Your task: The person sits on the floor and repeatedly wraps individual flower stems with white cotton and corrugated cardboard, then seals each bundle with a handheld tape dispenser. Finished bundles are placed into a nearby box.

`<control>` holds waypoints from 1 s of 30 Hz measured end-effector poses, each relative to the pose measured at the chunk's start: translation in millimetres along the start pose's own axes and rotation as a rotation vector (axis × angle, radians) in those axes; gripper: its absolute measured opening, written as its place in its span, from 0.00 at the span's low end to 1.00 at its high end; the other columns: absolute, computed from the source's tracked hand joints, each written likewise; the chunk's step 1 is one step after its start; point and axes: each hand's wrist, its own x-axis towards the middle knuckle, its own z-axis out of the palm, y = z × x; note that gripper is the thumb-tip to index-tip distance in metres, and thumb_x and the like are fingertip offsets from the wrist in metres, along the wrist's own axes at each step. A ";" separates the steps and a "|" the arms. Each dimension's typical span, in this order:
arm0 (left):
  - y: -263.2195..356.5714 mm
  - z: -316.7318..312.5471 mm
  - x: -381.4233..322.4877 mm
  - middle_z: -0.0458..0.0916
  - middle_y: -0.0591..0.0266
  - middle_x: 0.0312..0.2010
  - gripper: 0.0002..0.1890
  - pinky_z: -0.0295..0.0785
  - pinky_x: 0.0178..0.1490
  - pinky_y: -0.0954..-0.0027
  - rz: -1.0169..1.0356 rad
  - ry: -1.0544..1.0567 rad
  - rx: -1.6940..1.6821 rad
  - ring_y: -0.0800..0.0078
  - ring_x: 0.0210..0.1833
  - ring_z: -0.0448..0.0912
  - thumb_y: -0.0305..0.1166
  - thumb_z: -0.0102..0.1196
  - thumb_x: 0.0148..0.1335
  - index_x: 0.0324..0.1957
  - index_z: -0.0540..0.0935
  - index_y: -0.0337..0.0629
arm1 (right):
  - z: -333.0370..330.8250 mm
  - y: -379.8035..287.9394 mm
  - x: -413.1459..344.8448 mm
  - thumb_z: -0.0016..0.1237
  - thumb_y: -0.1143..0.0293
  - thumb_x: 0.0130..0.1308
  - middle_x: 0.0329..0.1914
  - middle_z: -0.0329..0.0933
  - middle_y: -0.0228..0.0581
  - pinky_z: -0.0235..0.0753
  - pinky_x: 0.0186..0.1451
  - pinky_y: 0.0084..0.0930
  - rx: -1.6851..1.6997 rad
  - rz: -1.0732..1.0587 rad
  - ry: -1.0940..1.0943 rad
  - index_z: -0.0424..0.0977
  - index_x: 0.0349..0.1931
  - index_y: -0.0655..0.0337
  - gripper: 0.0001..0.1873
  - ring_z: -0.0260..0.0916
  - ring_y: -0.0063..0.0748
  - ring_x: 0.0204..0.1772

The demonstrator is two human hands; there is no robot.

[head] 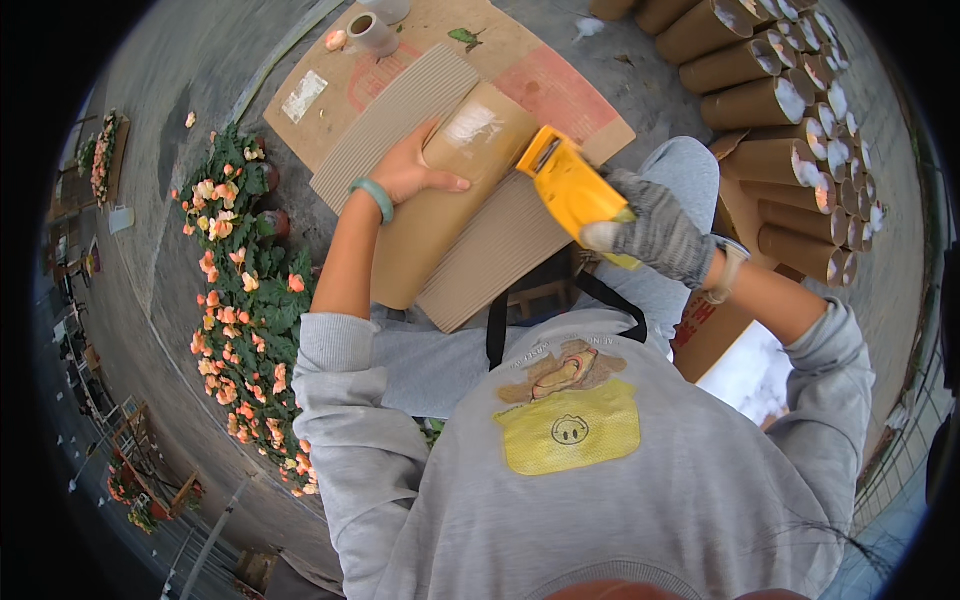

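A brown cardboard roll [457, 187] lies aslant across ribbed corrugated cardboard sheets [495, 251], with a shiny clear tape patch [474, 124] near its far end. My bare left hand [412, 165], a green bangle at its wrist, holds the roll from the left, thumb across its top. In my right hand [652, 225], which wears a grey knitted glove, is a yellow hand-held tape dispenser [574, 184]. Its front end is at the roll's right edge near the far end; I cannot tell whether they touch.
Beneath the sheets lies a large printed cardboard piece [570, 97], bearing a tape roll [373, 34]. Potted peach-flowered begonias [240, 300] line the left. At right, several cardboard tubes [757, 101] with white stuffing are stacked by a carton [712, 337]. My knee [682, 169] is close to the dispenser.
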 end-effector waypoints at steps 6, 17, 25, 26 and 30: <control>3.7 -3.3 -10.8 0.77 0.55 0.48 0.43 0.68 0.56 0.65 -0.176 -0.010 -0.168 0.67 0.51 0.75 0.33 0.71 0.37 0.58 0.66 0.35 | -39.2 45.3 104.1 0.53 0.52 0.52 0.27 0.76 0.54 0.74 0.36 0.39 -1.001 -0.209 0.395 0.68 0.42 0.66 0.27 0.75 0.52 0.31; 38.0 50.2 39.5 0.72 0.54 0.57 0.34 0.69 0.60 0.56 0.181 -0.172 -1.497 0.59 0.57 0.72 0.55 0.50 0.60 0.61 0.66 0.41 | -12.8 29.2 -37.3 0.56 0.61 0.56 0.74 0.39 0.49 0.42 0.74 0.30 -0.137 -0.537 -0.124 0.35 0.70 0.62 0.50 0.37 0.42 0.76; 91.1 90.3 111.1 0.66 0.49 0.60 0.32 0.57 0.64 0.58 0.324 0.278 -0.123 0.57 0.63 0.64 0.48 0.49 0.63 0.61 0.64 0.33 | -132.2 37.5 -8.1 0.45 0.66 0.64 0.45 0.73 0.32 0.68 0.53 0.23 0.491 -0.355 0.737 0.71 0.50 0.61 0.16 0.68 0.23 0.49; 73.7 79.5 103.2 0.65 0.48 0.61 0.33 0.56 0.65 0.57 0.393 0.426 0.181 0.55 0.63 0.63 0.47 0.50 0.62 0.61 0.63 0.33 | -155.2 44.0 11.6 0.45 0.66 0.63 0.41 0.74 0.32 0.70 0.48 0.21 0.615 -0.305 0.728 0.72 0.48 0.62 0.16 0.69 0.22 0.42; 4.4 56.8 88.6 0.58 0.47 0.65 0.35 0.48 0.69 0.53 0.336 0.666 0.769 0.52 0.67 0.56 0.44 0.53 0.57 0.63 0.61 0.36 | -248.3 70.1 129.1 0.46 0.60 0.61 0.40 0.75 0.39 0.72 0.45 0.26 0.233 0.067 0.898 0.73 0.47 0.64 0.19 0.72 0.32 0.36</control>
